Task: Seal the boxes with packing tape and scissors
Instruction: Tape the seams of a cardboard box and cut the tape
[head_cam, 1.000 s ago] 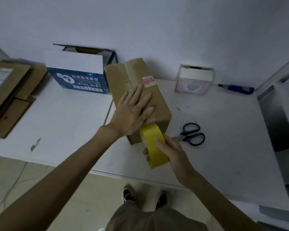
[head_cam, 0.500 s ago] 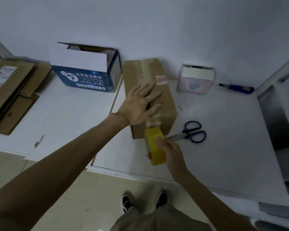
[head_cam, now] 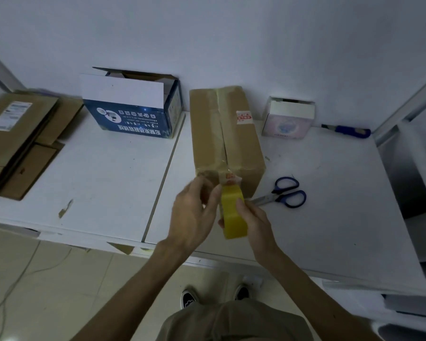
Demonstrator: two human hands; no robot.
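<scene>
scene: a person stands at a white worktop (head_cam: 96, 180) set against a pale wall (head_cam: 231, 33), both bare forearms reaching in from below
brown box (head_cam: 228, 143): lies lengthwise at mid-worktop, far end at the wall, flaps closed, glossy tape along the centre seam, a small red-and-white label on its right side
tape roll (head_cam: 233, 215): yellow, held on edge just off the box's near end, above the worktop; a short strip (head_cam: 229, 178) runs from its top up to the box's near edge
right hand (head_cam: 256, 217): grip clamped on the tape roll, thumb over its outer face
left hand (head_cam: 194, 215): fingers bent toward the box's near face, thumb tip against the roll's upper edge; whether this grip pinches the strip cannot be told
scissors (head_cam: 280, 193): blue-handled, flat on the worktop just right of the box's near corner, blades pointing toward the roll
blue box (head_cam: 133, 119): left of the brown box, flaps open
small pale box (head_cam: 288, 119): right of the brown box, at the wall
blue-handled tool (head_cam: 347, 131): further right, by the wall
flattened cardboard (head_cam: 17, 136): stacked at the far left
floor (head_cam: 47, 279): tiled, dark shoes (head_cam: 190, 297) showing below the worktop edge
</scene>
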